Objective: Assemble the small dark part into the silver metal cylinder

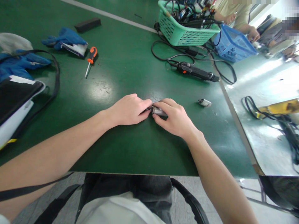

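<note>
Over the green table [140, 149], my right hand [174, 115] is closed around a small silver cylindrical motor [159, 111], which lies roughly level. My left hand [132, 109] meets it at the motor's left end, with thumb and fingers pinched together. Whatever sits between those fingertips is small, dark and mostly hidden. A second small silver motor [205, 103] lies on the table to the right of my right hand, touched by neither hand.
Beyond my hands lie a black electric screwdriver [195, 71] with its cord and an orange-black screwdriver [91, 61]. A green basket [184, 36] of tools and a blue basket [234, 45] stand at the back, near another person's hand [253, 33]. Blue gloves [65, 40] are left.
</note>
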{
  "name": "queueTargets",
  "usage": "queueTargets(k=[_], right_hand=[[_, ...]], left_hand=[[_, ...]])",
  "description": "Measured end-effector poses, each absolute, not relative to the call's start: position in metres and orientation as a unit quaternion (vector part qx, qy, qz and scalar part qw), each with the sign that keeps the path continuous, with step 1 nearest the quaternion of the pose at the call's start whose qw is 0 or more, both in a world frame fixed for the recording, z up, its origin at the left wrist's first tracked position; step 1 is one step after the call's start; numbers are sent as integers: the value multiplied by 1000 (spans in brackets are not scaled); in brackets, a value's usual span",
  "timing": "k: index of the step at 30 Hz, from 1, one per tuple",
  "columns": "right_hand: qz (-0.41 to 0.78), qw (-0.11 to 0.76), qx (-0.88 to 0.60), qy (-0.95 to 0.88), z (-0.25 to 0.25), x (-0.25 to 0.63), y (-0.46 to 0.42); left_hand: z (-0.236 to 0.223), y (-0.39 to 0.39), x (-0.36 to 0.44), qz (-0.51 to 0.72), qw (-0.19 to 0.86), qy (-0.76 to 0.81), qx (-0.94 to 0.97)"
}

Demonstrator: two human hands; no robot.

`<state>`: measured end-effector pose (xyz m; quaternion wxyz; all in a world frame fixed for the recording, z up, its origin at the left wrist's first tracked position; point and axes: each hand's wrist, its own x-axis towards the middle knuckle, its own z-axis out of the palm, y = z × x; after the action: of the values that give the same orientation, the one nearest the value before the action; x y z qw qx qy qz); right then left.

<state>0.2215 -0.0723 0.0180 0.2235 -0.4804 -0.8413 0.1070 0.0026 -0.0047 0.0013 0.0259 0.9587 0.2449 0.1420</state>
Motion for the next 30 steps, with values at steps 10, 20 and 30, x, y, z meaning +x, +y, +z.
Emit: queueTargets(k=[10, 20, 30], right_hand=[[112, 221, -483, -840, 18, 221, -73], [66, 161, -453, -874, 25, 226, -74], [35, 134, -459, -878, 26, 229, -73]], left_hand=[[0, -4, 2, 147, 27, 239, 960], [0, -4, 3, 131, 20, 250, 959], [6, -7, 5, 117, 24, 287, 951]])
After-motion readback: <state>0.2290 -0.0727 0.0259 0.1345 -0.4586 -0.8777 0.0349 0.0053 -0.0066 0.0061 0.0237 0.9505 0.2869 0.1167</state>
